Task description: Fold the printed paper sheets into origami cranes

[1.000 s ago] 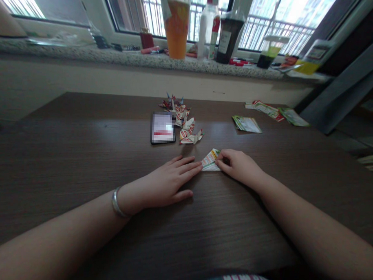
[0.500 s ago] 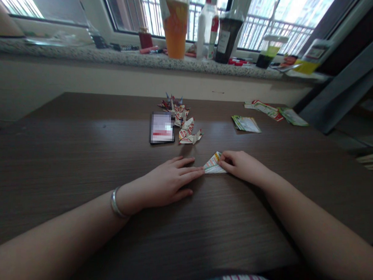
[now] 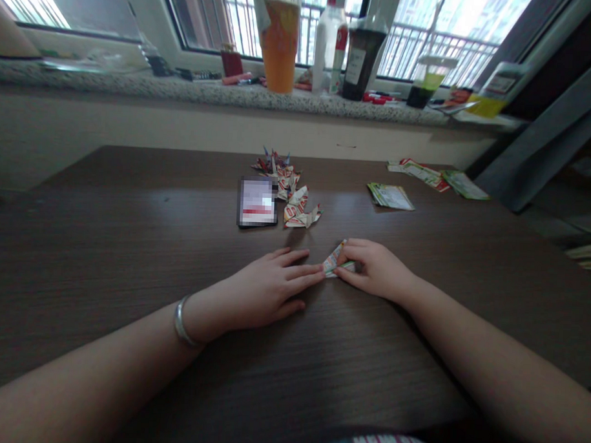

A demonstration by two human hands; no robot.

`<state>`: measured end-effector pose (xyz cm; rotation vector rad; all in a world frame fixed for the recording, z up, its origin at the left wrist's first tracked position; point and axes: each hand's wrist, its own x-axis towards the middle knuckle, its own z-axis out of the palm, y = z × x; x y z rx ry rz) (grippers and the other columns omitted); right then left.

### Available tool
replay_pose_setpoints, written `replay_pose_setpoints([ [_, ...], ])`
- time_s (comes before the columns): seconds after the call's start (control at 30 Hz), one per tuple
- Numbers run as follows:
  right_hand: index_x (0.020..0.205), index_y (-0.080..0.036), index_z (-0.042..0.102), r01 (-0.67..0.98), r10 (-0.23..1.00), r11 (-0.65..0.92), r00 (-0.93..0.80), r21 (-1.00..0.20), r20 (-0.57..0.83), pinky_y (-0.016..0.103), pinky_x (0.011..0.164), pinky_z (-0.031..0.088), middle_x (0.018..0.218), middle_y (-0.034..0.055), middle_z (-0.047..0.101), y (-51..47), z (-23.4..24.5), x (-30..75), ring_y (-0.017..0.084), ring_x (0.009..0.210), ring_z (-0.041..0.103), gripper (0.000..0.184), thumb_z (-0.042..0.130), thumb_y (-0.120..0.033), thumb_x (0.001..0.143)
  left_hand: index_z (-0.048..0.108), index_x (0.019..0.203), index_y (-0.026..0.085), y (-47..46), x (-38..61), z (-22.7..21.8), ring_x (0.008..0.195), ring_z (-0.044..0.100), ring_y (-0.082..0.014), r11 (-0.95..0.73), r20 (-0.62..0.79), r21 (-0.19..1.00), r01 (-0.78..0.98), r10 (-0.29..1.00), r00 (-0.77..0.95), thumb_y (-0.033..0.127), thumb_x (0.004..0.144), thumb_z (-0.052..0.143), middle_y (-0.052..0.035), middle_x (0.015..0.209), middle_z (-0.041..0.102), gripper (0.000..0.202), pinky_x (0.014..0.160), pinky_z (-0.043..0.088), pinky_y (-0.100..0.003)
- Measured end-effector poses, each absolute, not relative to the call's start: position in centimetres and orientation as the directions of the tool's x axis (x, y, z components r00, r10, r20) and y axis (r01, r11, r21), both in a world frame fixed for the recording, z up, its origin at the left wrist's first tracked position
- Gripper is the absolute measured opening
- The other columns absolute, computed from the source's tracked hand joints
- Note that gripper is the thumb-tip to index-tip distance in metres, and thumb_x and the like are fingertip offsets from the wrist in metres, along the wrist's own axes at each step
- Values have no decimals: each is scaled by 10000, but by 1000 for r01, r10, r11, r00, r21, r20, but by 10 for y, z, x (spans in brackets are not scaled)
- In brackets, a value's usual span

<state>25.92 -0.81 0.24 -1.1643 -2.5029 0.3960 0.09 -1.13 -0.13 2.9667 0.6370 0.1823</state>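
Counted one left hand (image 3: 274, 286) and one right hand (image 3: 378, 266) — two in all. Counted one small bent paper (image 3: 331, 261), one bracelet (image 3: 179, 324), one table (image 3: 105, 241) and one little screen (image 3: 257, 202). Found one paper stack (image 3: 392, 196), one loose paper bunch (image 3: 426, 175) and a heap of folded papers (image 3: 296, 212) — too jumbled to count. On the windowsill (image 3: 183, 92), saw one tall orange drink (image 3: 280, 53) and one tall dark drink (image 3: 362, 59).
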Motion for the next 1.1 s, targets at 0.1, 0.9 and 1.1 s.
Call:
replay_pose_setpoints([
  [0.1,848,-184,655,677,799,582,-579,-450,164,275,754,437,873,44,673,-5,-1,259,167,834,602,124,585,-285,863,354,1448,237,-11,1,-1,1371,333,-321,-911,95,124,393,405,909,312,906,530,-35,1453,453,575,1104,326,-496],
  [0.9,828,-182,653,772,873,472,-477,-426,102,291,784,440,897,61,706,-5,-2,253,185,857,631,130,579,-286,853,445,1386,195,-15,7,3,1298,423,-308,-899,137,76,431,438,889,335,918,502,-60,1379,532,491,1055,389,-477],
  [1.1,835,-186,650,792,885,450,-458,-412,85,295,789,443,914,70,705,-6,0,250,193,868,631,141,577,-305,859,482,1335,186,-17,10,0,1268,453,-304,-897,195,61,439,442,876,312,907,507,-63,1352,552,447,1026,420,-466],
])
